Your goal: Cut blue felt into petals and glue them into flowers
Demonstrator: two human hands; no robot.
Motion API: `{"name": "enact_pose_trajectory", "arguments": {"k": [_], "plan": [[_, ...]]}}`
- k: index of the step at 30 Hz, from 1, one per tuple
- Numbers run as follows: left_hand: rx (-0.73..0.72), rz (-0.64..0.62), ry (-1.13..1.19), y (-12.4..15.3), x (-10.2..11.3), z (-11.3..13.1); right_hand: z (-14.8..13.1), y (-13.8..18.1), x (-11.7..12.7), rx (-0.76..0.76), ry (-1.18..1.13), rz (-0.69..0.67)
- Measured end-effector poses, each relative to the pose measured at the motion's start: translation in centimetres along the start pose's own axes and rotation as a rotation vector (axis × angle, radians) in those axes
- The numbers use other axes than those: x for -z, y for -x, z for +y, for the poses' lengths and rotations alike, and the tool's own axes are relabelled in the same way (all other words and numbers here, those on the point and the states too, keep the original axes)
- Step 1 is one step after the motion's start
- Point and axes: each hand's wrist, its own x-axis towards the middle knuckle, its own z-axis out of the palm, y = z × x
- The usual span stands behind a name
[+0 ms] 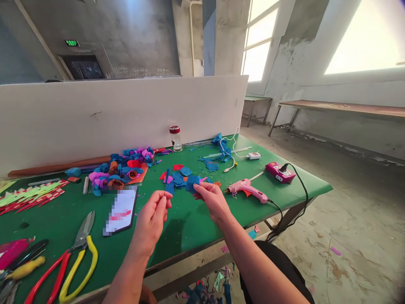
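My left hand is closed in a pinch on a slim blue paper roll, which points up from the fingertips. Between the thumb and fingers of my right hand is a small blue paper petal, held just right of the roll. Behind both hands, loose blue, red and pink paper petals lie scattered on the green tabletop. A pink glue gun rests on its side to the right of my right hand. Left of my left hand lies a phone with its screen lit.
Finished paper flowers are heaped at the back left. Red-and-yellow-handled shears lie front left. A glass jar stands by the white board. The pink power block has a black cord hanging over the right edge.
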Motion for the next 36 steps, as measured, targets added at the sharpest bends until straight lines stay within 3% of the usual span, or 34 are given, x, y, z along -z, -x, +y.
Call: {"name": "enact_pose_trajectory", "arguments": {"k": [5, 11, 18, 36], "plan": [[-0.031, -0.039, -0.055, 0.9, -2.4, -0.7, 0.1, 0.0, -0.4, -0.018, -0.107, -0.009], [0.058, -0.060, 0.108, 1.9, -4.3, -0.3, -0.8, 0.9, 0.0, -0.038, -0.110, -0.088], [0.013, 0.030, 0.097, 1.6, -4.5, -0.6, -1.6, 1.2, 0.5, -0.033, -0.083, -0.119], [0.053, 0.004, 0.155, 1.5, -4.6, -0.8, -1.6, 1.5, 0.8, -0.023, -0.099, -0.158]]}}
